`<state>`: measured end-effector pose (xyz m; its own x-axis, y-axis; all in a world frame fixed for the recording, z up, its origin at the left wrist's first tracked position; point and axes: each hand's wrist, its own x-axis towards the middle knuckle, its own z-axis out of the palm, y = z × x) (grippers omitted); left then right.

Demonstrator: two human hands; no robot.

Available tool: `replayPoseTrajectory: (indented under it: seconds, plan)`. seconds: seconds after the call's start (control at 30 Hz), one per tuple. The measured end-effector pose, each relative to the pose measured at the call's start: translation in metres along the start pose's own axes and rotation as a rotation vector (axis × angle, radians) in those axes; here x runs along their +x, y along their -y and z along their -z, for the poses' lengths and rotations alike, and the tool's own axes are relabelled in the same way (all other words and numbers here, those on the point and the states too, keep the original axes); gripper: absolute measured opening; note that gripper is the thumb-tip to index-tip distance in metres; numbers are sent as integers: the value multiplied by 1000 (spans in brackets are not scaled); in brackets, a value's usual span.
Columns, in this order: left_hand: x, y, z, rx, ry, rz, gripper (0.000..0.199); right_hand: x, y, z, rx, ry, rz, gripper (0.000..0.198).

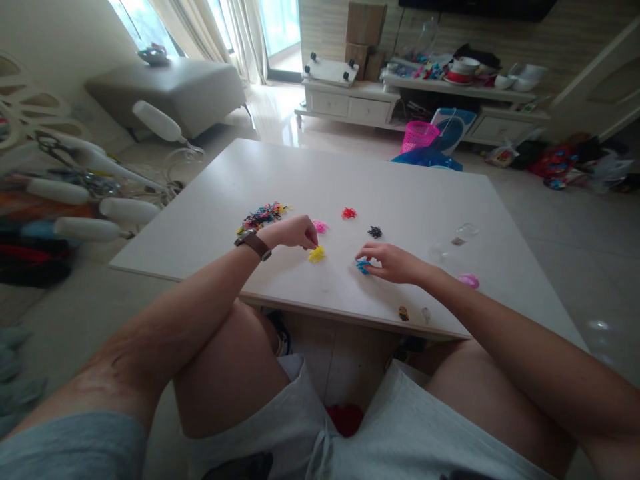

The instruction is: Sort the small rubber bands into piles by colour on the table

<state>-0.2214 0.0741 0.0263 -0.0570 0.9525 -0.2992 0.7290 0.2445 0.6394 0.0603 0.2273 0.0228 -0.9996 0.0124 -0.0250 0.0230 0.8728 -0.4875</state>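
My left hand (300, 233), with a watch (254, 244) on its wrist, is closed in a pinch at the top edge of a pile of yellow rubber bands (317, 255). What the pinch holds is too small to make out. Over a pile of blue rubber bands (363, 267) my right hand (387, 261) curves with thumb and forefinger apart, touching or almost touching the bands. Beyond the hands lie small piles of pink bands (320, 227), red bands (349, 213) and black bands (375, 231). A larger mixed-colour heap (263, 217) sits behind my left wrist, partly covered by it.
On the white table (300, 173), a yellow figure charm (403, 313) and a small clear item (426, 315) lie near the front edge. A pink object (469, 281) and a clear plastic box (466, 231) are at the right. Past the far edge stands a pink basket (419, 137).
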Motion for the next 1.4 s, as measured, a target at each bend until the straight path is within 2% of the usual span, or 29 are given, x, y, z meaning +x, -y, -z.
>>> replayPoseTrajectory:
  seconds: [0.17,0.4,0.5,0.67,0.93,1.1,1.4]
  plan:
    - [4,-4,-8,-15,-31,-61,17,0,0,-2,-10,-16,21,25]
    - [14,-20,-33,-145,-54,-187,22,1,9,-5,-8,-46,85,50]
    - [15,-30,-42,-179,-29,-240,23,1,14,-7,9,-47,116,54]
    - [16,-43,-51,-150,7,-278,18,1,18,-11,-6,18,135,48]
    - [24,-43,-58,-102,16,-313,20,2,14,-17,-18,33,148,39]
    - [25,-46,-55,-126,-19,-361,22,1,14,-17,-12,-18,149,30]
    - [24,-45,-46,-195,-96,-416,25,5,24,-17,-25,-129,116,27]
